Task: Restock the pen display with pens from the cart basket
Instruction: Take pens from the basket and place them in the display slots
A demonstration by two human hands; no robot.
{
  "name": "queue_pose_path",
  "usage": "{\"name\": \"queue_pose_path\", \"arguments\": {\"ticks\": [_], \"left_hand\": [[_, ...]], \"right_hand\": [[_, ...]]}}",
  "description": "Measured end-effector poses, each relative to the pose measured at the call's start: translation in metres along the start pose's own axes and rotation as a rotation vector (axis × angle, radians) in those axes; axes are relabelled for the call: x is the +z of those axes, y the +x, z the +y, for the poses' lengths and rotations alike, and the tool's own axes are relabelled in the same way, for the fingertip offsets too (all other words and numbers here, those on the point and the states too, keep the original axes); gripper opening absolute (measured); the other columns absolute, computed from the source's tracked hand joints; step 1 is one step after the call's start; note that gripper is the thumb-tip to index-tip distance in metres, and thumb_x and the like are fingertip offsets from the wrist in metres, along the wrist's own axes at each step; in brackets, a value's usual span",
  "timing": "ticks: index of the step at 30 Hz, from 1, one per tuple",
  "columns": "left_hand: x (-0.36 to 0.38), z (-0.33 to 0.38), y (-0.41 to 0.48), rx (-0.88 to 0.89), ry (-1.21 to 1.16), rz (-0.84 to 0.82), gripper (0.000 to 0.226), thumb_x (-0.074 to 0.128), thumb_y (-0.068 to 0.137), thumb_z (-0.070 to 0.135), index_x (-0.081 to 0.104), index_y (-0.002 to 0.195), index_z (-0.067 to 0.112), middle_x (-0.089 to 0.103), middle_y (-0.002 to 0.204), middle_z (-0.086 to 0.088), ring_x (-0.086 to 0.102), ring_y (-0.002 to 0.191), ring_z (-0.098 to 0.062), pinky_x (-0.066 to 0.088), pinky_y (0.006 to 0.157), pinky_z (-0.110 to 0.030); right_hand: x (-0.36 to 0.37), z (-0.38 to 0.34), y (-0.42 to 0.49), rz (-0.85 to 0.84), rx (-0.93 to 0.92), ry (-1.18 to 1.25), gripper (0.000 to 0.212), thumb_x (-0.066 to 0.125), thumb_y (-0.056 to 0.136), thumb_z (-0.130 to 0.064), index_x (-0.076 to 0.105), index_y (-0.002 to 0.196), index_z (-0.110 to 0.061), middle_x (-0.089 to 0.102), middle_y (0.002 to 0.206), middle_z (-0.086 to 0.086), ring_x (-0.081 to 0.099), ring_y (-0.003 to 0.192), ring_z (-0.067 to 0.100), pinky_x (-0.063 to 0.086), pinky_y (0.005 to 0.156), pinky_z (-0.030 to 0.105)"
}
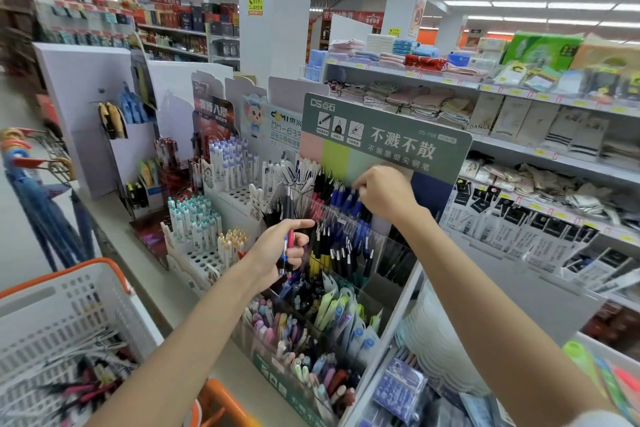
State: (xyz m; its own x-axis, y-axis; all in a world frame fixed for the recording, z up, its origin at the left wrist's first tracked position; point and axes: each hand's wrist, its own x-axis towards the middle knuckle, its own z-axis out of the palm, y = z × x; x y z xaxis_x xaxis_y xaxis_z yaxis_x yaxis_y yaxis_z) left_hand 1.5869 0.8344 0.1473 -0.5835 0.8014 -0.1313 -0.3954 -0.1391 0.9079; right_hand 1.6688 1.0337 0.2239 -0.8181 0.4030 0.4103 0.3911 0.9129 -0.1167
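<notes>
Several red, blue and black pens (289,240) are gripped in the left hand (277,250), just before the pen display (375,291). The right hand (384,192) curls among the top row's blue pens (346,200); whether it pinches one is unclear. The cart basket (104,266), holding more pens, sits beside the counter (180,295) edge.

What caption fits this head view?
Restocking: left hand holds pens, right hand reaches among blue pens in the display.

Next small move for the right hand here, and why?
Probably: right hand presses the blue pen at its fingertips down into the top row of the display. Its fingers are curled in among that row, and the left hand grips a bundle of pens waiting for their slots.
</notes>
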Motion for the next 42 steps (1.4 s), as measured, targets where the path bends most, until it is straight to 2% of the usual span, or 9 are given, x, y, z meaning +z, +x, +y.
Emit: {"name": "queue_pose_path", "arguments": {"ticks": [3, 5, 8, 11, 17, 21, 28, 33, 42], "left_hand": [[-0.002, 0.001, -0.001, -0.027, -0.135, -0.029, 0.012, 0.038, 0.1, 0.012, 0.049, 0.098, 0.008, 0.045, 0.064, -0.001, 0.03, 0.041, -0.006, 0.023, 0.041, -0.017], [-0.004, 0.002, 0.001, -0.026, -0.185, -0.043, 0.013, 0.035, 0.1, 0.01, 0.045, 0.091, 0.011, 0.046, 0.066, -0.002, 0.032, 0.041, -0.006, 0.025, 0.04, -0.016], [-0.007, 0.002, 0.001, 0.01, -0.097, -0.052, 0.023, 0.035, 0.104, 0.008, 0.057, 0.1, 0.004, 0.056, 0.073, -0.006, 0.041, 0.047, -0.009, 0.033, 0.041, -0.017], [-0.004, 0.001, 0.0, 0.047, 0.017, -0.084, 0.025, 0.043, 0.106, 0.012, 0.063, 0.119, 0.007, 0.069, 0.085, -0.007, 0.055, 0.06, -0.011, 0.048, 0.052, -0.019], [0.008, 0.0, 0.002, 0.064, 0.099, -0.142, 0.026, 0.052, 0.101, 0.014, 0.064, 0.124, 0.013, 0.071, 0.089, -0.006, 0.053, 0.06, -0.008, 0.047, 0.054, -0.019], [0.015, -0.001, 0.004, 0.052, 0.102, -0.168, 0.025, 0.054, 0.099, 0.013, 0.063, 0.122, 0.009, 0.072, 0.086, -0.005, 0.05, 0.056, -0.007, 0.042, 0.051, -0.017], [0.007, -0.001, 0.006, 0.059, 0.092, -0.015, 0.03, 0.048, 0.102, 0.032, 0.063, 0.124, 0.017, 0.073, 0.115, -0.007, 0.068, 0.083, -0.013, 0.056, 0.062, -0.021], [-0.013, -0.001, 0.013, 0.092, 0.176, 0.238, 0.032, 0.043, 0.105, 0.035, 0.063, 0.116, 0.013, 0.057, 0.086, -0.004, 0.04, 0.053, -0.006, 0.032, 0.039, -0.015], [-0.03, 0.009, 0.007, 0.078, -0.042, 0.156, 0.026, 0.024, 0.099, 0.012, 0.044, 0.083, 0.013, 0.05, 0.064, -0.001, 0.037, 0.054, -0.011, 0.03, 0.042, -0.019]], "right_hand": [[0.003, 0.005, -0.001, -0.043, 0.011, 0.031, 0.041, 0.044, 0.092, 0.003, 0.07, 0.121, -0.009, 0.065, 0.125, 0.009, 0.061, 0.112, 0.028, 0.053, 0.085, 0.035], [-0.002, 0.008, -0.003, 0.114, 0.034, 0.152, 0.04, 0.043, 0.095, 0.003, 0.066, 0.126, -0.006, 0.065, 0.121, 0.011, 0.064, 0.095, 0.021, 0.052, 0.074, 0.031], [-0.017, 0.009, -0.004, 0.313, 0.056, 0.368, 0.036, 0.047, 0.096, 0.001, 0.067, 0.125, -0.009, 0.07, 0.109, 0.005, 0.048, 0.059, 0.001, 0.039, 0.057, 0.017], [-0.025, 0.006, -0.007, 0.297, 0.057, 0.489, 0.032, 0.05, 0.095, 0.0, 0.07, 0.118, -0.012, 0.073, 0.099, 0.005, 0.047, 0.05, 0.012, 0.041, 0.05, 0.025], [-0.025, -0.017, -0.017, 0.092, -0.003, 0.638, 0.022, 0.06, 0.096, -0.01, 0.071, 0.114, -0.014, 0.072, 0.097, 0.001, 0.064, 0.079, 0.01, 0.049, 0.064, 0.013], [-0.013, -0.028, -0.022, -0.085, -0.064, 0.699, 0.02, 0.07, 0.092, -0.021, 0.073, 0.111, -0.016, 0.075, 0.096, -0.003, 0.07, 0.087, 0.009, 0.058, 0.08, 0.025], [-0.01, -0.026, -0.015, 0.158, -0.011, 0.794, 0.01, 0.073, 0.088, -0.011, 0.071, 0.097, -0.014, 0.072, 0.089, -0.001, 0.068, 0.081, 0.012, 0.057, 0.076, 0.026], [-0.021, -0.025, 0.012, 0.499, 0.086, 0.8, 0.011, 0.074, 0.088, -0.01, 0.071, 0.098, -0.008, 0.07, 0.087, -0.001, 0.065, 0.081, 0.01, 0.053, 0.073, 0.017], [0.017, -0.033, 0.041, 0.318, 0.062, 0.468, 0.005, 0.07, 0.09, -0.011, 0.072, 0.094, -0.007, 0.073, 0.089, 0.003, 0.065, 0.078, 0.015, 0.057, 0.077, 0.034]]}}
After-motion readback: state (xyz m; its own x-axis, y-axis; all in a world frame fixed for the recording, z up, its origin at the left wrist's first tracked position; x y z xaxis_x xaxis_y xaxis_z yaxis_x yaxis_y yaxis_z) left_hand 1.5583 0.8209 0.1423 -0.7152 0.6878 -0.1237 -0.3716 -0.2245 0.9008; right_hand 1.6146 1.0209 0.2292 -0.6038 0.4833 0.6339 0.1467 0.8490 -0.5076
